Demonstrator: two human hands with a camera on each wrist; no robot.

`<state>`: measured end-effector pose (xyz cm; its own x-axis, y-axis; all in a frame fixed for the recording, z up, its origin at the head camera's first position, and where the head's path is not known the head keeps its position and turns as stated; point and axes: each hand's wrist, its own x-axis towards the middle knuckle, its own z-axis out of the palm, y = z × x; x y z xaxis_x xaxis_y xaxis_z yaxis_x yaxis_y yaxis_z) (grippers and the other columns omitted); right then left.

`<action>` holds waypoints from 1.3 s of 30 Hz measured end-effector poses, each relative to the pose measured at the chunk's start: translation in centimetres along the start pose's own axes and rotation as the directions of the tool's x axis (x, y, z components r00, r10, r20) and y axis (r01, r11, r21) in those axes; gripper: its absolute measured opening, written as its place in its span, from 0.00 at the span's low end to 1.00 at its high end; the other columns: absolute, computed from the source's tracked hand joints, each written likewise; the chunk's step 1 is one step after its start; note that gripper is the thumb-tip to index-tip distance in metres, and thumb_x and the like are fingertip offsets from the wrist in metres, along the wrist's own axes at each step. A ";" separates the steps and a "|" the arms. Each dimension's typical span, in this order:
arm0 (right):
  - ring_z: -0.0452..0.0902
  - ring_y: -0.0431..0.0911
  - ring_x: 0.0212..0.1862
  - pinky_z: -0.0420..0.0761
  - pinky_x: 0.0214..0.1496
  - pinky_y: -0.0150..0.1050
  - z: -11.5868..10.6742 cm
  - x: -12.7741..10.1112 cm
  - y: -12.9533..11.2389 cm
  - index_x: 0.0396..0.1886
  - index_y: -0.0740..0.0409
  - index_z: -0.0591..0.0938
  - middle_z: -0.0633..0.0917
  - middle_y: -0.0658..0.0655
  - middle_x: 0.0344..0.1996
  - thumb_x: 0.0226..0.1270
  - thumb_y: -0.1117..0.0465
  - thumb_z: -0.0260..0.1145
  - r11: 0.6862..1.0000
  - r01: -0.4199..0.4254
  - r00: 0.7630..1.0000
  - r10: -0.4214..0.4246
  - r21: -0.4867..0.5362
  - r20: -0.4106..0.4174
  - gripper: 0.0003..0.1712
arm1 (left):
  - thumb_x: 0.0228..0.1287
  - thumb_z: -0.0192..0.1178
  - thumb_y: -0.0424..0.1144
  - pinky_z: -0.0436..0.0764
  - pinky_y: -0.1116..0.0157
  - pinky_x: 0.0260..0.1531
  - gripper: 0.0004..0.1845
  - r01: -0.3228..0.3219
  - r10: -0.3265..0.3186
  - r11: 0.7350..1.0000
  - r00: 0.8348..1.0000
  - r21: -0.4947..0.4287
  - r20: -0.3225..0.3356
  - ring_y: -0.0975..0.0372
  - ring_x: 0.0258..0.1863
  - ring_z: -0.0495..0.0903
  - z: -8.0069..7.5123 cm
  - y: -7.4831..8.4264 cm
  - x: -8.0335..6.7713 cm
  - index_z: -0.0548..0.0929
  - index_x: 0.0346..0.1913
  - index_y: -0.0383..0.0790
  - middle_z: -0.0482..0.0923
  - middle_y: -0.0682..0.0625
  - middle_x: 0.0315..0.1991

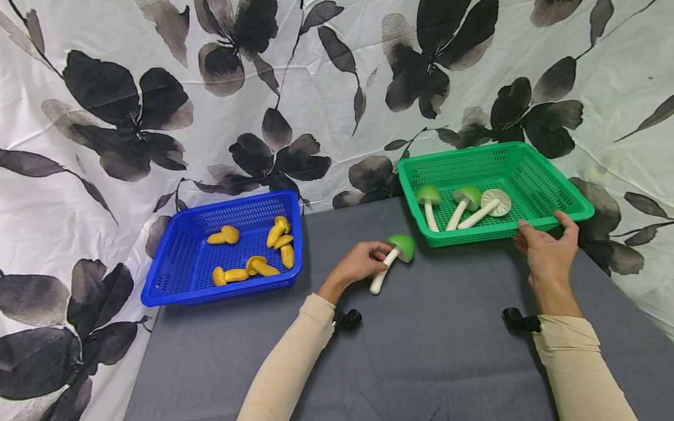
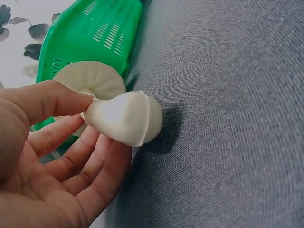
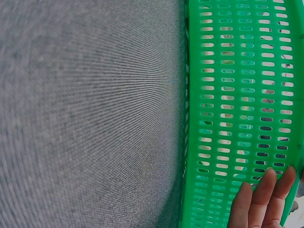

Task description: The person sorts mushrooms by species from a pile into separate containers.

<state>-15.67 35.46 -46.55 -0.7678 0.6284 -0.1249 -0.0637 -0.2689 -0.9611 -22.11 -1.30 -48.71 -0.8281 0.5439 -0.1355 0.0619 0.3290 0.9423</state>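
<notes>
Green-capped toy mushroom is lying on the grey tabletop just beside the green basket, its stem lightly pinched by the left hand; that thin grip is risking a slip. Right hand, fingers relaxed, is touching the basket's near rim and could be nudging it.

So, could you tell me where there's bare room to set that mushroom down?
The grey cloth is bare between the blue basket and the green basket, and nearer you. The green basket's left half is crowded with three mushrooms; its right half is free.
</notes>
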 end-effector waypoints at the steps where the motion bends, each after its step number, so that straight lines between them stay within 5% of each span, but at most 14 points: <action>1: 0.85 0.38 0.26 0.84 0.32 0.27 0.0 0.0 0.0 0.75 0.36 0.59 0.88 0.45 0.27 0.61 0.58 0.77 1.000 0.001 1.000 -0.001 0.003 0.001 0.48 | 0.62 0.65 0.24 0.83 0.66 0.25 0.23 0.005 -0.005 1.000 1.000 -0.019 0.003 0.62 0.30 0.79 -0.1 -0.1 0.0 0.82 0.61 0.35 0.80 0.43 0.42; 12: 0.85 0.38 0.27 0.84 0.33 0.26 -0.1 -0.1 0.0 0.75 0.36 0.59 0.88 0.45 0.28 0.62 0.58 0.76 1.000 0.007 1.000 -0.007 0.001 0.001 0.48 | 0.63 0.65 0.24 0.88 0.62 0.29 0.24 0.059 -0.071 0.982 0.996 -0.178 -0.062 0.60 0.34 0.81 -0.7 -0.9 0.0 0.81 0.62 0.38 0.79 0.46 0.43; 39: 0.86 0.39 0.28 0.85 0.33 0.27 0.0 -0.1 -0.1 0.75 0.36 0.58 0.89 0.46 0.28 0.63 0.59 0.76 1.000 -0.008 1.000 0.008 0.009 0.023 0.48 | 0.62 0.64 0.24 0.88 0.60 0.32 0.24 -0.086 -0.001 0.913 0.977 -0.399 -0.212 0.60 0.40 0.82 -1.9 1.3 0.8 0.81 0.62 0.40 0.79 0.47 0.47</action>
<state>-15.63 35.43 -46.43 -0.7826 0.6096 -0.1265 -0.0637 -0.2806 -0.9577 -23.77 -1.91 -46.98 -0.9276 0.3674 -0.0683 -0.0948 -0.0546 0.9940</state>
